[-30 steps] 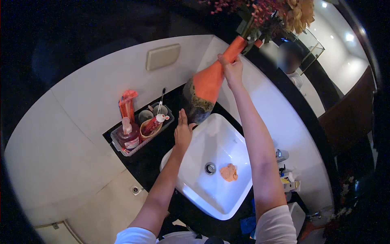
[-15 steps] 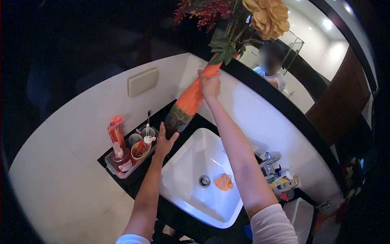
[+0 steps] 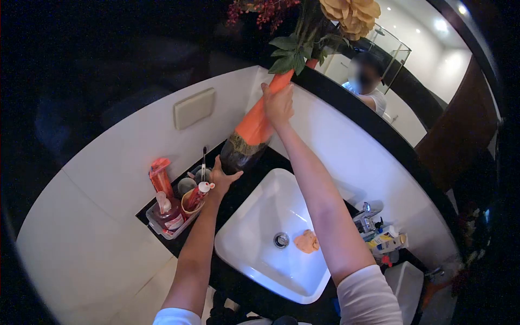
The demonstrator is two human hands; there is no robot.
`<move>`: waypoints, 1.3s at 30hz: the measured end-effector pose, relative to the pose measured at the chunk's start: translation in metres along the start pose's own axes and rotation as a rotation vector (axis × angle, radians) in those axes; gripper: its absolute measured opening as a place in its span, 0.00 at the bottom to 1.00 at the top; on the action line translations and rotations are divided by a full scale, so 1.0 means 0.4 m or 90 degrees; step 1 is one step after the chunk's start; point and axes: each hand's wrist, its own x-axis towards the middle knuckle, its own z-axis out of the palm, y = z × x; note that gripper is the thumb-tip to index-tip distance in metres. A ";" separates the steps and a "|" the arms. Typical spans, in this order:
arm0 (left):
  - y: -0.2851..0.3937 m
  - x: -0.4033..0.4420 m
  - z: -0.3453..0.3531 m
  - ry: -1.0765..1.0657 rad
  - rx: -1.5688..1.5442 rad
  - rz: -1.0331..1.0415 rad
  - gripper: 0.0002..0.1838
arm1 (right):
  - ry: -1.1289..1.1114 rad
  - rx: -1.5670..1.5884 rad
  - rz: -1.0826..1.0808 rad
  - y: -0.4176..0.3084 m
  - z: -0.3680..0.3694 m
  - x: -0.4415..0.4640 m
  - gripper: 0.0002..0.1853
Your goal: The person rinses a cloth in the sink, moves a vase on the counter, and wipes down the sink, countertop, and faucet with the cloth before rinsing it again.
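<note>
An orange vase [image 3: 257, 122] with a dark, patterned base stands or hovers, leaning in the view, at the back corner of the black counter; whether its bottom touches is unclear. Round its narrow neck my right hand [image 3: 279, 106] is closed. My left hand [image 3: 223, 177] cups the dark base from the near side, thumb and fingers spread around it. From the vase's mouth rise artificial-looking flowers: a large yellow bloom [image 3: 352, 16], red sprigs [image 3: 262, 12] and green leaves [image 3: 287, 54].
A white sink [image 3: 254, 262] holds a crumpled orange cloth [image 3: 307, 241] near its drain. Left of it, a clear tray [image 3: 168, 234] carries a pump bottle [image 3: 169, 212], cups and a toothbrush [image 3: 203, 165]. By the faucet [image 3: 368, 211] stand several bottles [image 3: 387, 238]. A mirror [image 3: 433, 59] reflects a person.
The vase's top has shifted slightly left with my right hand, and its base now sits closer to the back corner. Both hands keep hold. The whole view has shifted slightly.
</note>
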 end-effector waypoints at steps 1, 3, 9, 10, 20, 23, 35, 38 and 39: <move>-0.004 0.004 0.000 -0.005 -0.010 0.000 0.47 | -0.038 0.004 0.011 -0.007 -0.007 0.001 0.40; -0.006 0.006 0.002 -0.014 -0.021 -0.004 0.48 | -0.064 -0.013 0.038 -0.025 -0.012 0.001 0.41; -0.047 0.019 0.041 0.025 -0.062 -0.011 0.50 | -0.121 -0.033 0.039 -0.022 0.003 0.004 0.40; -0.048 0.020 0.049 0.042 -0.079 -0.011 0.50 | -0.113 -0.035 0.015 -0.015 0.011 0.003 0.39; -0.036 0.023 0.026 0.022 -0.215 -0.054 0.44 | -0.210 0.196 -0.215 0.060 -0.039 0.014 0.29; -0.025 0.021 0.016 0.005 -0.236 -0.032 0.43 | -0.141 0.246 -0.160 0.063 -0.037 -0.009 0.29; -0.026 0.056 0.035 -0.093 -0.103 -0.081 0.49 | -0.162 0.039 -0.106 0.074 -0.038 0.042 0.38; -0.064 0.060 0.077 -0.095 -0.318 -0.055 0.52 | -0.149 0.035 -0.121 0.078 -0.013 0.043 0.41; -0.061 0.057 0.082 -0.101 -0.318 -0.060 0.52 | -0.181 0.058 -0.100 0.075 -0.013 0.040 0.42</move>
